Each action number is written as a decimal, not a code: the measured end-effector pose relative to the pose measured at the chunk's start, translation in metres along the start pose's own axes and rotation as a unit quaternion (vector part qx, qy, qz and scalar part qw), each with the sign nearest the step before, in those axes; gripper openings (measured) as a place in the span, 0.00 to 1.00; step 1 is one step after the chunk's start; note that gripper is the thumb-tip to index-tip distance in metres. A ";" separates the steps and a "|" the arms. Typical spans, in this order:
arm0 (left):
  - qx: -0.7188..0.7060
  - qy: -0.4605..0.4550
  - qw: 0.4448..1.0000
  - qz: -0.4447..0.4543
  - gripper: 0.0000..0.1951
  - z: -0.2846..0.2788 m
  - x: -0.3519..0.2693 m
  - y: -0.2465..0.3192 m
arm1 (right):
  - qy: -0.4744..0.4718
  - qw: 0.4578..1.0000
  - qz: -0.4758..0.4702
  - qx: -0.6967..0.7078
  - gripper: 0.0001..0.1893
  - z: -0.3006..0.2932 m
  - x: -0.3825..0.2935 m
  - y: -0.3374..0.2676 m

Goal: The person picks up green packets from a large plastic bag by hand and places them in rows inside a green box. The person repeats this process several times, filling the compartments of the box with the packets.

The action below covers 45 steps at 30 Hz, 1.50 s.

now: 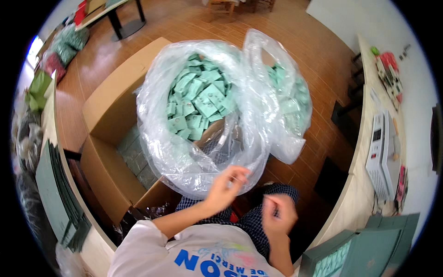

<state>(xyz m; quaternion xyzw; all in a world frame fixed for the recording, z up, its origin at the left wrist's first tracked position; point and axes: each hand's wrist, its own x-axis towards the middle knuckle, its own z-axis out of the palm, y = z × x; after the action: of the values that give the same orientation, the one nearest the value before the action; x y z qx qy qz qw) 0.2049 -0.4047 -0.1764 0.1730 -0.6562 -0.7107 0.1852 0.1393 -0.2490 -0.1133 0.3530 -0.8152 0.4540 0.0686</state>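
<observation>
In front of me a large clear plastic bag (166, 152) gapes wide. Many small mint-green packets (207, 100) lie heaped inside it, and some bear print. My left hand (226, 188) hovers over the bag's near rim with its fingers bent; whether it touches the film or pinches something is unclear. My right hand (279, 214) is curled and blurred above my right thigh, and its inner side is hidden. Against the bag's right side leans a second clear bag (292, 142) with similar green packets. An open cardboard box (107, 162) stands to the left, partly covered by the first bag.
Green flat boards (57, 194) stack on the left table (98, 249). A green box (328, 256) with packets and a white appliance (379, 155) stand on the right table (346, 197). Stuffed bags (65, 45) sit far left on the wooden floor (193, 27).
</observation>
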 end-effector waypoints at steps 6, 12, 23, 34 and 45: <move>0.307 0.433 0.844 0.084 0.39 -0.134 0.014 -0.020 | -0.191 0.973 -0.111 0.065 0.21 0.186 0.055 0.028; 0.207 0.449 0.859 -0.136 0.60 -0.233 0.036 -0.083 | -0.521 0.834 0.018 0.179 0.29 0.241 0.020 0.012; -0.207 0.115 0.969 -0.072 0.22 -0.097 0.078 -0.015 | -0.188 0.807 0.437 0.351 0.25 0.201 0.027 0.109; -0.516 0.059 0.852 -0.071 0.24 -0.075 0.107 0.010 | -0.217 0.896 0.317 0.222 0.14 0.180 0.056 0.155; -0.067 0.396 0.911 -0.091 0.22 -0.216 0.006 -0.112 | -0.193 0.970 0.126 0.072 0.18 0.205 0.088 0.108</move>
<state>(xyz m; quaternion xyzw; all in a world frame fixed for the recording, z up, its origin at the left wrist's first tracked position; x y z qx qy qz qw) 0.3016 -0.5873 -0.3050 0.4868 -0.4610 -0.6401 0.3754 0.0478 -0.4195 -0.2690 0.3325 -0.8163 0.4393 -0.1735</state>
